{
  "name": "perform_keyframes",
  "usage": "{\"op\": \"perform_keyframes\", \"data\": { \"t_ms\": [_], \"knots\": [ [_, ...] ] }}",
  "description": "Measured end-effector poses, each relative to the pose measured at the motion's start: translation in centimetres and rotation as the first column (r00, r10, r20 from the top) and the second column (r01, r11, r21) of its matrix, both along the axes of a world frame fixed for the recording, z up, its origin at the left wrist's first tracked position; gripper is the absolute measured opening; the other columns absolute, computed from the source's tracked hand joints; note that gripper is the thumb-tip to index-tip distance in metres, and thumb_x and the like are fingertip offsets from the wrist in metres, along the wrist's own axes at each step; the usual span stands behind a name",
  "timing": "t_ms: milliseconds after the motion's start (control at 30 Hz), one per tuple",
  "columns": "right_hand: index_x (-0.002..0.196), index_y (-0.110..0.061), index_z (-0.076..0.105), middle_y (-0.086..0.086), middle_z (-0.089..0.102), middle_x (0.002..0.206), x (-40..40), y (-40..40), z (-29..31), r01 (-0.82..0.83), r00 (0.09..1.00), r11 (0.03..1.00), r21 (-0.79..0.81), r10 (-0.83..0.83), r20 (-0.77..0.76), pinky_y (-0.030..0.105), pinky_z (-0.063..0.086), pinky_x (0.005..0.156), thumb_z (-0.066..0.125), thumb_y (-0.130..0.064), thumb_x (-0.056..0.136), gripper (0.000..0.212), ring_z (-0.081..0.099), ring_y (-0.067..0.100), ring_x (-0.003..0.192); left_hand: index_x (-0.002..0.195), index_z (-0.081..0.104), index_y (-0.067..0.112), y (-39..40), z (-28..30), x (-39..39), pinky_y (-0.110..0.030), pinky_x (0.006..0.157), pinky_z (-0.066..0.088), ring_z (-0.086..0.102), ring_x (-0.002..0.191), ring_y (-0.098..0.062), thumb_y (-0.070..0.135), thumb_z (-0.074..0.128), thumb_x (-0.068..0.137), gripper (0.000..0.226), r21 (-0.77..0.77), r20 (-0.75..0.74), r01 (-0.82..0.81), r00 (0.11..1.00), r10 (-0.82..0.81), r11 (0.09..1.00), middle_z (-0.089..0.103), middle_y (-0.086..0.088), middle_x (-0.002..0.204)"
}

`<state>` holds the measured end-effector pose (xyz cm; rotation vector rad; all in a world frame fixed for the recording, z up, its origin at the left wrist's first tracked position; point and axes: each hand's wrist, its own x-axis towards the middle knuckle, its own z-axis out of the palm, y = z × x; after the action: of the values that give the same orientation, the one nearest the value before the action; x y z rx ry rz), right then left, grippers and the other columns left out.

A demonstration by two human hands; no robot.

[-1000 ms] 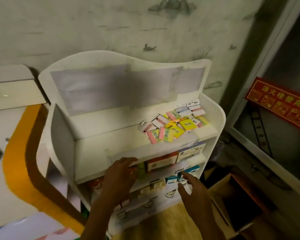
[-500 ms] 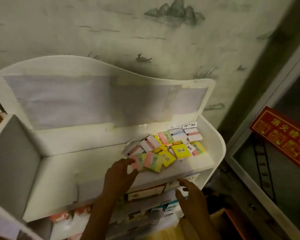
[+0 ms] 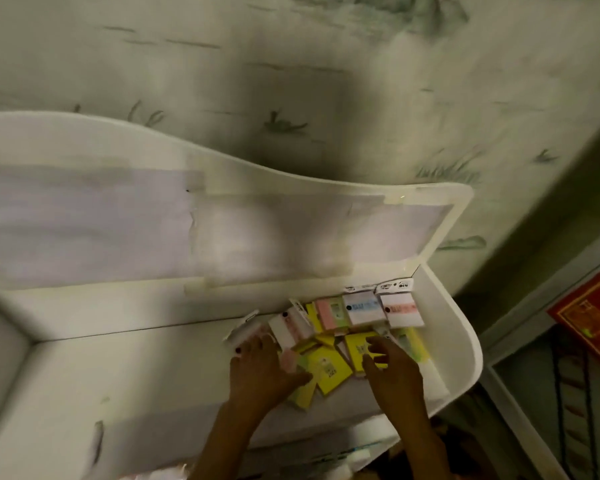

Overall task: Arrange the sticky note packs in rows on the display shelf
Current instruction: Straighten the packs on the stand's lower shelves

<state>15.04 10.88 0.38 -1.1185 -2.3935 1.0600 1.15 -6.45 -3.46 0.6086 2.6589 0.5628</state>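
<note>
A loose pile of sticky note packs lies at the right end of the white display shelf's [image 3: 136, 375] top tier. It holds yellow packs [image 3: 329, 370], a pink one [image 3: 328, 313], and two white ones with a blue label [image 3: 362, 308] and a pink label [image 3: 400, 308] against the back panel. My left hand [image 3: 260, 372] lies with spread fingers on the pile's left side, covering pink and green packs. My right hand [image 3: 392, 368] touches a yellow pack [image 3: 355, 348] in the middle of the pile with loosely bent fingers.
The shelf's curved back panel [image 3: 222, 237] carries taped paper and stands against a painted wall. The left part of the top tier is bare. Lower tiers [image 3: 326, 459] with boxes peek out below. A red sign [image 3: 589, 320] hangs at the right.
The view has closed in on the top tier. Both hands have risen from the lower tiers and front edge onto the pile of packs.
</note>
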Motion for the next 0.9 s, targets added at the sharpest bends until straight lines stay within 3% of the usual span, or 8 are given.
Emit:
{"op": "perform_keyframes", "data": {
  "t_ms": [133, 367, 500, 567, 667, 767, 900],
  "knots": [
    [0.111, -0.024, 0.064, -0.007, 0.066, 0.1, -1.2, 2.4, -0.3, 0.022, 1.0, 0.999, 0.025, -0.021, -0.02, 0.024, 0.042, 0.074, 0.067, -0.017, 0.089, 0.024, 0.06, 0.009, 0.086, 0.146, 0.028, 0.016, 1.8, -0.9, 0.3, -0.044, 0.107, 0.036, 0.036, 0.135, -0.028, 0.089, 0.057, 0.054, 0.121, -0.197, -0.001, 0.017, 1.0, -0.018, 0.98, 0.036, -0.008, 0.149],
    [0.115, -0.02, 0.062, 0.003, 0.067, 0.108, -3.3, 6.8, -1.2, -0.005, 1.0, 1.0, 0.021, 0.005, -0.016, 0.025, 0.05, 0.071, 0.065, -0.022, 0.091, 0.024, 0.063, 0.016, 0.086, 0.135, 0.043, 0.023, 3.0, -0.6, 0.4, -0.038, 0.103, 0.04, 0.043, 0.125, -0.021, 0.078, 0.072, 0.051, 0.104, -0.218, 0.023, -0.049, 0.998, 0.055, 0.975, 0.047, 0.0, 0.137],
    [0.124, -0.015, 0.057, 0.011, 0.053, 0.126, -4.7, 8.0, -1.8, -0.006, 0.999, 1.0, 0.025, 0.004, 0.051, 0.033, 0.054, 0.076, 0.066, -0.035, 0.09, 0.04, 0.062, 0.024, 0.094, 0.117, 0.05, 0.03, 3.2, 0.4, 0.9, -0.03, 0.085, 0.054, 0.057, 0.094, -0.009, 0.048, 0.085, 0.061, 0.069, 0.055, 0.103, -0.21, 0.974, 0.204, 0.976, 0.062, 0.007, 0.113],
    [0.128, -0.015, 0.054, 0.014, 0.047, 0.129, -5.5, 8.4, -1.9, 0.015, 0.989, 0.998, 0.064, -0.024, 0.145, 0.036, 0.053, 0.083, 0.066, -0.047, 0.087, 0.054, 0.059, 0.031, 0.105, 0.108, 0.053, 0.033, 2.7, 0.6, 0.8, -0.03, 0.081, 0.056, 0.06, 0.09, -0.009, 0.039, 0.087, 0.064, 0.057, 0.193, 0.169, -0.28, 0.954, 0.249, 0.94, 0.065, 0.006, 0.109],
    [0.131, -0.011, 0.051, 0.016, 0.045, 0.13, -6.4, 8.9, -2.1, -0.001, 0.962, 0.992, 0.123, -0.033, 0.272, 0.041, 0.051, 0.089, 0.067, -0.063, 0.077, 0.076, 0.051, 0.035, 0.116, 0.12, 0.054, 0.028, 1.4, 1.0, 0.4, -0.023, 0.065, 0.053, 0.061, 0.091, -0.012, 0.032, 0.085, 0.07, 0.059, 0.361, 0.366, -0.414, 0.887, 0.281, 0.836, 0.063, 0.0, 0.114],
    [0.132, -0.01, 0.048, 0.017, 0.045, 0.131, -7.0, 8.9, -2.5, -0.021, 0.947, 0.987, 0.158, -0.031, 0.32, 0.044, 0.05, 0.091, 0.071, -0.066, 0.072, 0.085, 0.047, 0.035, 0.12, 0.117, 0.052, 0.024, 0.5, 2.3, 0.5, -0.038, 0.062, 0.061, 0.063, 0.096, -0.024, 0.02, 0.082, 0.077, 0.05, 0.47, 0.633, -0.613, 0.736, 0.241, 0.636, 0.058, -0.003, 0.113],
    [0.125, -0.006, 0.051, 0.018, 0.051, 0.124, -7.4, 9.2, -2.5, 0.005, 0.964, 0.987, 0.161, -0.048, 0.26, 0.044, 0.051, 0.087, 0.082, -0.058, 0.064, 0.085, 0.05, 0.035, 0.116, 0.115, 0.058, 0.011, -0.4, 3.2, 0.2, -0.05, 0.068, 0.061, 0.07, 0.09, -0.032, 0.005, 0.08, 0.076, 0.045, 0.543, 0.668, -0.658, 0.715, 0.208, 0.522, 0.065, -0.016, 0.109]
  ]
}}
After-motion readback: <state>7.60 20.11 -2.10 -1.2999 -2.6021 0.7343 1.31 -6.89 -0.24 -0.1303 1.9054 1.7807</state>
